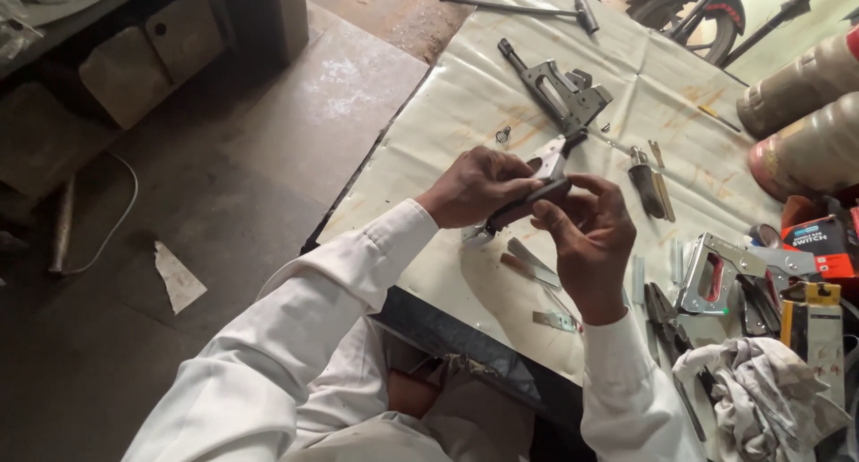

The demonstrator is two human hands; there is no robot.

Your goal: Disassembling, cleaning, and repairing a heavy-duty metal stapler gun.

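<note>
A hammer (537, 8), crumpled rag (756, 381) and pliers (667, 323) lie about.

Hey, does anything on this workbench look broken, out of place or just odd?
Yes. A grey staple gun body lies opened up on the table covering, with a loose spring and small metal strips scattered around. Both the left hand and right hand hold a dark part from it.

Single view only, from a camera worn on the person's head. It looks steeply down and forward over both white sleeves onto the bench (465, 113), which runs slantwise across the frame from lower centre to upper right. Range is close: the left hand (479, 186) and right hand (586, 238) sit near centre frame. The floor (224, 176) fills the left half.
</note>
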